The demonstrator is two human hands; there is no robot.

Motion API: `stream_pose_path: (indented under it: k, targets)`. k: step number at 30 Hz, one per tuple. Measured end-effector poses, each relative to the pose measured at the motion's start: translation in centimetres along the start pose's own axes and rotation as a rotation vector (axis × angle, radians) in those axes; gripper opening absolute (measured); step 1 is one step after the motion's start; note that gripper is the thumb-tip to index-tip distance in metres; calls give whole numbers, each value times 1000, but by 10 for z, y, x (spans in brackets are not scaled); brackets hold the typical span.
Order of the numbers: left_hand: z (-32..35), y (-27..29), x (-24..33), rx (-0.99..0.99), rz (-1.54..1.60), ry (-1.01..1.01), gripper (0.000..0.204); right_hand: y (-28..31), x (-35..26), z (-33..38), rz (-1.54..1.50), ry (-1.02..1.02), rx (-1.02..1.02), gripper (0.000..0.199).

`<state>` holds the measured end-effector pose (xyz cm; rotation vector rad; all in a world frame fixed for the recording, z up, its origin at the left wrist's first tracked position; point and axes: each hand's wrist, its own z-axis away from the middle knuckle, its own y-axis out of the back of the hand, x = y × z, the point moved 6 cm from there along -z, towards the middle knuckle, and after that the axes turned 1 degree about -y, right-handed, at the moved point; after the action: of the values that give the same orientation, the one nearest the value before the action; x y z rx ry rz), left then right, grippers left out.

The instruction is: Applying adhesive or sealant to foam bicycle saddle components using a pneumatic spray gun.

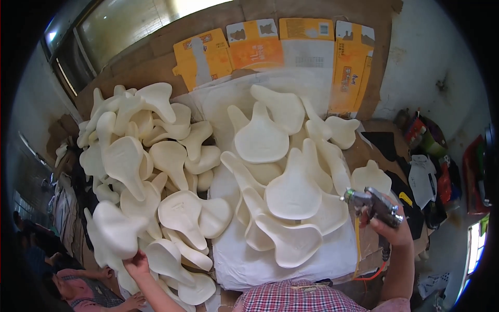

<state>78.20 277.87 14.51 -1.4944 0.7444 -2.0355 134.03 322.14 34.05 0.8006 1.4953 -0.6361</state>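
Observation:
Cream-coloured foam bicycle saddle pads lie in two heaps in front of me. At the lower left edge of the left heap, my left hand (pixel 136 264) has its fingers closed on the edge of one foam saddle pad (pixel 118 229), which is tilted above other pads. My right hand (pixel 387 228), at the right, is wrapped round a metal spray gun (pixel 373 204). An orange-red hose (pixel 378 272) and a yellow tube (pixel 357 249) run down near the gun. Nearest to the spray gun lies a single pad (pixel 371 178).
The middle pads (pixel 293 190) rest on a white sheet (pixel 228 265) over the table. Yellow cardboard pieces (pixel 254 44) line the back. Black pieces and a yellow-handled tool (pixel 405 198) lie at the right. Another person (pixel 83 286) is at the lower left, hands near the heap.

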Motion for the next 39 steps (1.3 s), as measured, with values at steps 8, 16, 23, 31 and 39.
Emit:
stream_pose_path:
  k: [8, 16, 23, 31, 39]
  targets:
    - [-29, 15, -44, 298, 170, 23, 73, -7, -39, -9, 168, -3, 77, 45]
    - [-34, -293, -262, -498, -659, 44, 36, 12, -80, -19, 171, 97, 123, 67]
    - [-7, -417, -414, -797, -1250, -187, 67, 30, -97, -64, 174, 90, 134, 53]
    - [-10, -393, -387, -726, -1026, 447, 44, 73, -81, -86, 290, -37, 56, 46]
    - [13, -429, -396, -664, -134, 611, 44, 81, -75, -78, 138, 133, 313, 69]
